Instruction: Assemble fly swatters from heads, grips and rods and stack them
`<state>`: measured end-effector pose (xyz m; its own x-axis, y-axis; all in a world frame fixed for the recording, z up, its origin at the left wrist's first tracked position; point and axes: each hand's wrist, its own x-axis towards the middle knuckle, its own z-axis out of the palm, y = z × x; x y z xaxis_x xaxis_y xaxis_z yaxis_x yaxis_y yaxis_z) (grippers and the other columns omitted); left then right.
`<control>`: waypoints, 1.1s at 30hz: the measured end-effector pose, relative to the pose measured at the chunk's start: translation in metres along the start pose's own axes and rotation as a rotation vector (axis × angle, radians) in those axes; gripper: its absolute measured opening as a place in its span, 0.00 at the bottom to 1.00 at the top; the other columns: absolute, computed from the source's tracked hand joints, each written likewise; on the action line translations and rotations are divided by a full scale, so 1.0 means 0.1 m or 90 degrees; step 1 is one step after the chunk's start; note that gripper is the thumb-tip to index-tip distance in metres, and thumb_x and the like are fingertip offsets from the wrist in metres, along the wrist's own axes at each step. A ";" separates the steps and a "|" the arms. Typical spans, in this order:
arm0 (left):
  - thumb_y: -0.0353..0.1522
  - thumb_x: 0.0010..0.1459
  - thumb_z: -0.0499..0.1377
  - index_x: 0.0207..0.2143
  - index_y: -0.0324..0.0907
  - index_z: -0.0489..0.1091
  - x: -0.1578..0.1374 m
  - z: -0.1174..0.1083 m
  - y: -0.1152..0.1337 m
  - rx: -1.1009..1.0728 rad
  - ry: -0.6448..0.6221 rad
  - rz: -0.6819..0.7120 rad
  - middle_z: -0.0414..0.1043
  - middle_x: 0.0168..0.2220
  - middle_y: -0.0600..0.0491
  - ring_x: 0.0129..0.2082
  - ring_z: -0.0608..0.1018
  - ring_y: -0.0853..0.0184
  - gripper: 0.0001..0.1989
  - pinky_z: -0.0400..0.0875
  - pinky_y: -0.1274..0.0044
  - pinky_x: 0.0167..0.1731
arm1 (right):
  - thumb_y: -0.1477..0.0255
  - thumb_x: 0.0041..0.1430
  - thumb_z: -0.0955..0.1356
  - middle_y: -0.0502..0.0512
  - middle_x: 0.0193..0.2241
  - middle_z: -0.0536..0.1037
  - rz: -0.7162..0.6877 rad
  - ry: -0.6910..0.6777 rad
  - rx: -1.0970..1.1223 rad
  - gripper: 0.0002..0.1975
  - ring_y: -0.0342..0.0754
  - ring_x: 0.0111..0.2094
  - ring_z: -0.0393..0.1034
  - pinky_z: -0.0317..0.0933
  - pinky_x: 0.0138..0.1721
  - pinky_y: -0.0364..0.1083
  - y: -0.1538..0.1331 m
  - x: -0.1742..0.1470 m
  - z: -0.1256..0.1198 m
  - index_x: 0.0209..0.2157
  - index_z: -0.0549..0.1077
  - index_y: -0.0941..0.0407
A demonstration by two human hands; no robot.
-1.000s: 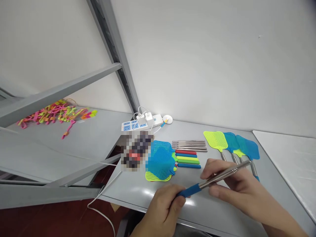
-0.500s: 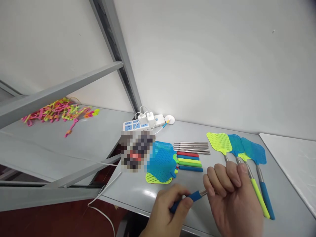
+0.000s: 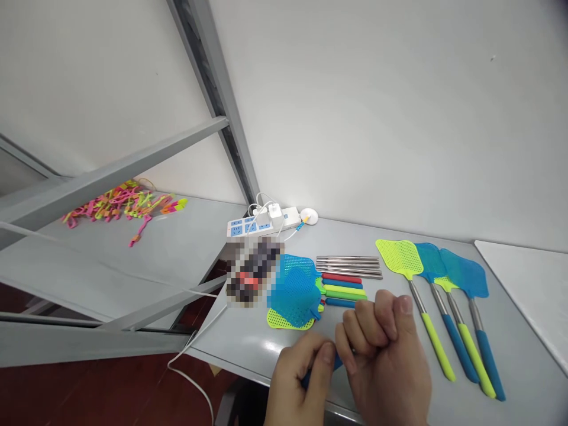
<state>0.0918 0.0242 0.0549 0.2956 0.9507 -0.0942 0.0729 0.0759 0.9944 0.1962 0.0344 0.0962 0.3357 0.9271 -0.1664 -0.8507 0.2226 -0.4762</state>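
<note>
Just past the table's front edge, my left hand [image 3: 302, 378] is closed around a blue handle grip [image 3: 338, 362], only small parts of which show. Right beside it, my right hand [image 3: 386, 361] is a fist, close against the grip's end. The thin metal rod it held earlier is now hidden between the hands. Beyond them lie a pile of blue and yellow-green fly swatter heads [image 3: 295, 290], several loose coloured handle grips [image 3: 344, 289] and a row of metal rods [image 3: 348, 266]. On the right, several whole fly swatters [image 3: 437, 349] rest side by side.
A white power strip [image 3: 261, 226] with plugs and cables stands at the back, near a round white device [image 3: 309, 216]. A blurred-out object [image 3: 255, 272] lies beside the heads. Grey metal frame bars [image 3: 133, 160] cross the left, before a heap of colourful plastic pieces [image 3: 119, 201].
My right hand has moved left, up to my left hand, and the rod between them has dropped out of sight. The whole swatters on the right are less covered.
</note>
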 end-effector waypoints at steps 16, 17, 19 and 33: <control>0.46 0.59 0.61 0.46 0.42 0.68 -0.13 -0.70 -0.31 -0.471 0.000 -0.259 0.54 0.20 0.64 0.14 0.50 0.80 0.20 0.48 0.82 0.19 | 0.54 0.68 0.59 0.59 0.48 0.75 -0.033 -0.227 -0.632 0.22 0.54 0.52 0.68 0.60 0.55 0.58 0.51 0.36 -0.44 0.54 0.67 0.52; 0.45 0.59 0.62 0.46 0.42 0.68 -0.14 -0.74 -0.33 -0.488 0.041 -0.246 0.53 0.19 0.65 0.14 0.49 0.81 0.19 0.48 0.82 0.20 | 0.56 0.67 0.60 0.62 0.53 0.73 -0.114 -0.252 -0.785 0.23 0.56 0.56 0.65 0.56 0.57 0.60 0.51 0.38 -0.50 0.57 0.65 0.53; 0.44 0.59 0.63 0.44 0.41 0.69 -0.16 -0.82 -0.35 -0.486 0.110 -0.223 0.51 0.19 0.65 0.15 0.48 0.81 0.18 0.49 0.83 0.20 | 0.58 0.66 0.64 0.66 0.60 0.67 -0.245 -0.318 -1.065 0.26 0.61 0.62 0.58 0.49 0.61 0.64 0.56 0.40 -0.59 0.60 0.64 0.55; 0.45 0.54 0.67 0.39 0.41 0.71 0.01 -0.71 -0.57 -0.355 0.222 -0.174 0.52 0.17 0.64 0.15 0.53 0.79 0.18 0.49 0.86 0.16 | 0.62 0.68 0.62 0.69 0.63 0.64 -0.481 -0.518 -1.444 0.26 0.63 0.65 0.53 0.48 0.61 0.72 0.79 0.32 -0.88 0.61 0.63 0.61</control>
<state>0.0203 0.0424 0.0011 0.0076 0.9092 -0.4162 -0.4250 0.3797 0.8217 0.1750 0.0549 -0.0226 -0.3549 0.8832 0.3065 0.9073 0.4045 -0.1149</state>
